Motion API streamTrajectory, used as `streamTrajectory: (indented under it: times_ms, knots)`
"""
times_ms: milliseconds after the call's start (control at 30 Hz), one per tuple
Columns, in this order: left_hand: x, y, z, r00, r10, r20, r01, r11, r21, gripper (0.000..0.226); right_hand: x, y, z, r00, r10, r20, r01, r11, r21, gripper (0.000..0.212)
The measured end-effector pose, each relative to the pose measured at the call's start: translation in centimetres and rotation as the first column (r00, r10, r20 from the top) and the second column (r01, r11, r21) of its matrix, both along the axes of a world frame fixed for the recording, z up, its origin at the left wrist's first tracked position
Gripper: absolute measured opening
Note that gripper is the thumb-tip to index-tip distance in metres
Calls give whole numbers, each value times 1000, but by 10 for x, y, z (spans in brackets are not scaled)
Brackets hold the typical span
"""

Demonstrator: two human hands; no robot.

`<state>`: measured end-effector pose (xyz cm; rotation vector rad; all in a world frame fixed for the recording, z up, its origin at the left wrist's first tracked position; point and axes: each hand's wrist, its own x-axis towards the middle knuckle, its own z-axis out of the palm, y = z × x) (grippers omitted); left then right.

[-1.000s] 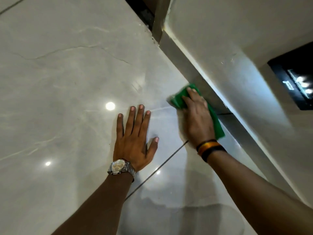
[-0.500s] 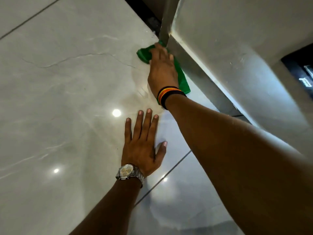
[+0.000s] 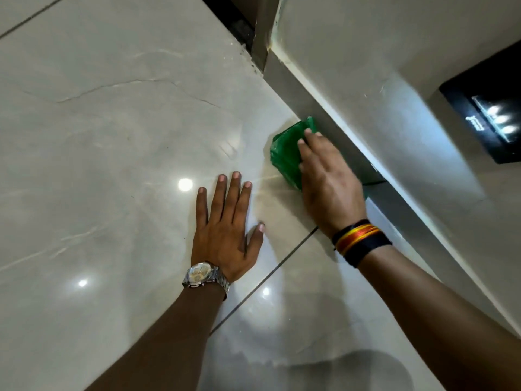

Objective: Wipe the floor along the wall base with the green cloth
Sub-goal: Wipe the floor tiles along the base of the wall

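A green cloth (image 3: 286, 152) lies flat on the glossy pale floor tile (image 3: 112, 136), pushed up against the grey wall base (image 3: 332, 128). My right hand (image 3: 328, 179) presses down on the cloth and covers its near half; the wrist wears black and orange-red bands. My left hand (image 3: 225, 230) rests palm-down on the tile to the left of the cloth, fingers spread, with nothing in it. A silver watch sits on that wrist.
The white wall (image 3: 366, 66) runs diagonally from top centre to lower right. A dark gap (image 3: 234, 21) opens at the wall's far corner. A black panel with lights (image 3: 490, 117) is set into the wall at right. A grout line (image 3: 270, 270) crosses the floor.
My right hand slid the cloth out to the wall's far corner, then back along the wall base toward me. The left hand stayed planted on the tile.
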<state>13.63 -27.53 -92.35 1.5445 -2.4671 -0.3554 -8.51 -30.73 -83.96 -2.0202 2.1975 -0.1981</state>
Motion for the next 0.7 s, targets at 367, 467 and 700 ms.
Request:
streamTrajectory:
  times_ms: [367,467,700]
  knots:
    - [0,1,-1,1000,-9,13,9,1000,6,83,-1,-10,-42,998,48,36,-50,995,86,56]
    - [0,0,-1,1000,-13,23,12,1000,22,85,10,-36,-39,997,63,42,-68,991,115,52]
    - [-1,1,-1,999,-12,52,11,1000,17,83,57,-117,-32,991,-23,128,8,993,119,55]
